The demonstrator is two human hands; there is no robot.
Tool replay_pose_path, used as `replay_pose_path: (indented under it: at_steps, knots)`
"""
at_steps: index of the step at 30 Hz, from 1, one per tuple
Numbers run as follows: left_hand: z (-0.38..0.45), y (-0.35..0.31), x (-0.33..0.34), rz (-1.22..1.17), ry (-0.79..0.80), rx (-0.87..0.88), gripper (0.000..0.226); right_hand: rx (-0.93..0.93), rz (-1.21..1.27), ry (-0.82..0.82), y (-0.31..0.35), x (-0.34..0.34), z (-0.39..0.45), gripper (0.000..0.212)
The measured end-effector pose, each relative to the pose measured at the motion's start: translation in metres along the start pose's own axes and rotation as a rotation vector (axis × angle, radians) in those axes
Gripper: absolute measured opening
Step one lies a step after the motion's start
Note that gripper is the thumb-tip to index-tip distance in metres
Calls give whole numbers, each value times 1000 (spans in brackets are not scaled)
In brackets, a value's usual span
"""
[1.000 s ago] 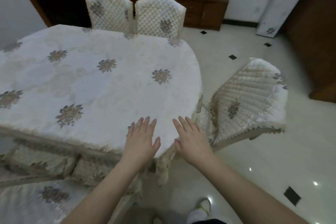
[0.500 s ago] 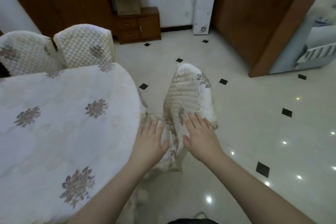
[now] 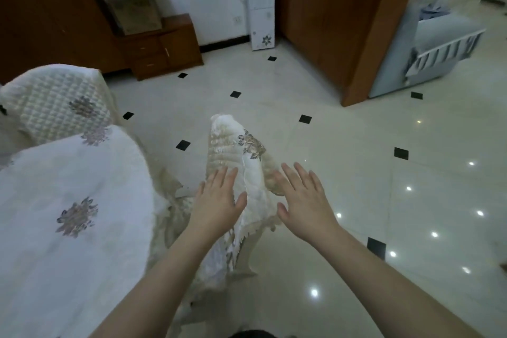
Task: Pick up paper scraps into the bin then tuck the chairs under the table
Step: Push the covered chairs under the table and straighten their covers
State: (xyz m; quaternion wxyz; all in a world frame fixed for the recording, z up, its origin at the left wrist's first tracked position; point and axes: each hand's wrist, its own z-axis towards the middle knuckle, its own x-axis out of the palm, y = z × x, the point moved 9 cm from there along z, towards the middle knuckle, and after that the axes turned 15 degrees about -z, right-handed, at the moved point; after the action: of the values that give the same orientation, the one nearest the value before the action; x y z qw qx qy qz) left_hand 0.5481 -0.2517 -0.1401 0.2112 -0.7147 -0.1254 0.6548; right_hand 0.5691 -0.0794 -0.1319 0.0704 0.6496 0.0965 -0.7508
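Observation:
A chair with a quilted cream cover and a floral patch [image 3: 238,153] stands just right of the table's rounded end, its back towards me. The table [image 3: 82,228] wears a white cloth with flower motifs. My left hand [image 3: 219,200] hovers flat over the left side of the chair back, fingers spread. My right hand [image 3: 301,197] is held flat beside the chair back's right edge, fingers apart, holding nothing. No paper scraps or bin show in this view.
Another covered chair [image 3: 57,101] sits at the table's far side. A wooden cabinet [image 3: 164,49] with a bag on it, a white water dispenser [image 3: 259,3] and a wooden partition [image 3: 343,22] stand behind. Glossy tiled floor [image 3: 384,200] spreads to the right.
My view has swung right from the tabletop to the chair at the table's end. Both hands moved off the table edge to either side of the chair back.

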Motion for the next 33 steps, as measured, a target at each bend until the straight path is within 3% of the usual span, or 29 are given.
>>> replay_pose_path:
  at_steps: [8,14,21,26,33]
  knots:
    - [67,0,18,-61,-31,-4,83,-20,0,-71,-20,14,71,68]
    - [121,-20,7,-67,-168,44,71,-92,-38,-35,-38,23,124,68]
    - [163,-15,20,-1,-146,1,67,-127,0,21,-65,50,167,69]
    - [175,-9,25,43,-205,-126,67,-294,59,11,-72,66,206,68]
    - [169,-14,51,-65,-286,-492,75,-567,64,19,-96,84,246,67]
